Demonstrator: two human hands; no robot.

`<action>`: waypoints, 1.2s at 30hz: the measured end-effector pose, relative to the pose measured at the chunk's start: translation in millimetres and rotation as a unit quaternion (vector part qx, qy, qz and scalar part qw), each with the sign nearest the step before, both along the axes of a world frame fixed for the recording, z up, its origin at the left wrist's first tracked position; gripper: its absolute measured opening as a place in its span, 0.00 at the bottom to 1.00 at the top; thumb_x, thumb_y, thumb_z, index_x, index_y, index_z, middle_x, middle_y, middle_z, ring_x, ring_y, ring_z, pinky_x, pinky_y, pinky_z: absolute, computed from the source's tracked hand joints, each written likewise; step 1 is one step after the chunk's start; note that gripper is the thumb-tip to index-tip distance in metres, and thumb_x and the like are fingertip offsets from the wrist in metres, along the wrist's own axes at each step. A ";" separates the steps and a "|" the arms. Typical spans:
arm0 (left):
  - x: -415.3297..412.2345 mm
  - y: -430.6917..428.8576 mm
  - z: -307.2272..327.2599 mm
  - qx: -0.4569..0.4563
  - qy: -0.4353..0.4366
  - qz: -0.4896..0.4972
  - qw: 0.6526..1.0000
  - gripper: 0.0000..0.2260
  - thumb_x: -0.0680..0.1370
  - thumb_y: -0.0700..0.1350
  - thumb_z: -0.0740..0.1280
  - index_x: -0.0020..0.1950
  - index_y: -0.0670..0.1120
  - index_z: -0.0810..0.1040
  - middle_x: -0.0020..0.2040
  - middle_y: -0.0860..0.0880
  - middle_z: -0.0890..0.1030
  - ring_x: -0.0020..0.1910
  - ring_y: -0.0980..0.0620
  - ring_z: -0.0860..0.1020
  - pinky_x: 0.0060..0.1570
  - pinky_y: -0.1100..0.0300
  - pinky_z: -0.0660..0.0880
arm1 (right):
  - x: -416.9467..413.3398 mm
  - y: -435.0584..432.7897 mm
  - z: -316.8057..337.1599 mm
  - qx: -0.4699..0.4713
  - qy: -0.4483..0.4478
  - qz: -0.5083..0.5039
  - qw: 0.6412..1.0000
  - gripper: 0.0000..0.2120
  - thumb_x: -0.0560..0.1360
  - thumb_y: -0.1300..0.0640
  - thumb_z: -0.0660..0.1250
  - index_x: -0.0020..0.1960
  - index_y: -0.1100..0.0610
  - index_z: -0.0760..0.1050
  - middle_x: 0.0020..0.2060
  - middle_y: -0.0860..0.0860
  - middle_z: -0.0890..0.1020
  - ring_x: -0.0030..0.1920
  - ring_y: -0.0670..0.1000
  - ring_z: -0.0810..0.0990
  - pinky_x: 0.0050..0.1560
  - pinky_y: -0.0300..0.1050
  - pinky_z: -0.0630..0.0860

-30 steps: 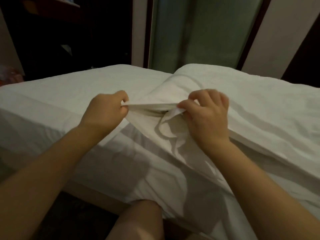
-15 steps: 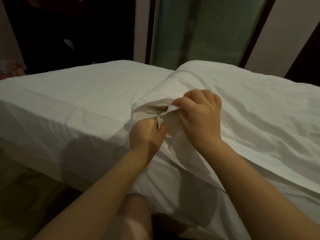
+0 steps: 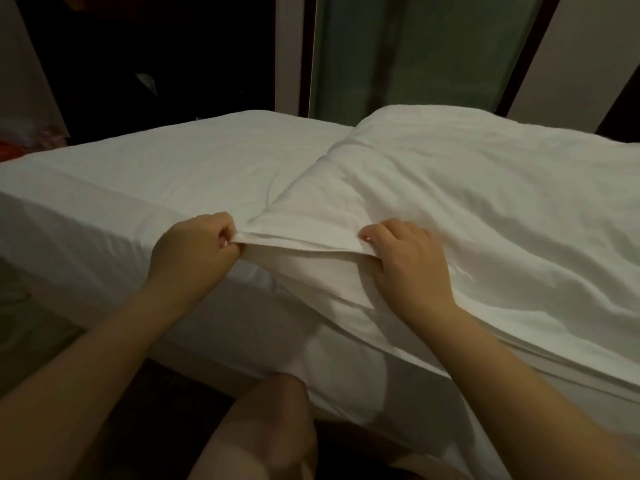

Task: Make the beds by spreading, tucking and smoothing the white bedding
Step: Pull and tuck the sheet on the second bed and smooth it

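Note:
A bed with a white fitted sheet [image 3: 156, 174] fills the middle of the view. A thick white duvet [image 3: 485, 202] lies rumpled over its right half. My left hand [image 3: 194, 251] pinches the duvet's near corner at the bed's front edge. My right hand [image 3: 405, 261] grips the same folded edge a little further right, fingers curled over the cloth. The edge is stretched flat between the two hands.
My bare knee [image 3: 270, 427] is close to the mattress side, low in the view. A green glass panel [image 3: 415, 53] and pale wall stand behind the bed. A dark opening [image 3: 156, 64] lies at the back left. Patterned floor [image 3: 27, 320] shows at left.
My left hand has moved left, away from the right hand, pulling the duvet's edge out straight. The bunched fold between the hands has flattened.

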State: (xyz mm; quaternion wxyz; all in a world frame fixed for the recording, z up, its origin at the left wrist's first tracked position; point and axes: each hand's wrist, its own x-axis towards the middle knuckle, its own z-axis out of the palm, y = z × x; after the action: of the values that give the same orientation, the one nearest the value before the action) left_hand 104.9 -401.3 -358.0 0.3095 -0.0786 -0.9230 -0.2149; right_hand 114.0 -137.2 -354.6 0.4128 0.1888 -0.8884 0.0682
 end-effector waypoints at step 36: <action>44.7 142.7 -54.4 -0.176 0.297 -0.377 0.859 0.06 0.77 0.38 0.63 0.53 0.42 0.75 0.43 0.42 0.80 0.43 0.44 0.75 0.42 0.50 0.72 | 73.3 90.6 -30.9 -0.043 0.013 -0.100 0.994 0.06 0.67 0.63 0.67 0.43 0.58 0.78 0.36 0.54 0.79 0.35 0.58 0.77 0.36 0.44 0.67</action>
State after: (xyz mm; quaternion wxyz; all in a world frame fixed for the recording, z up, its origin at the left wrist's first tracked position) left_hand 149.6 -258.6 -412.4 0.4453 -0.5341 -0.7093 -0.1155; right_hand 187.3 -46.7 -385.5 0.4373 0.0821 -0.8934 0.0627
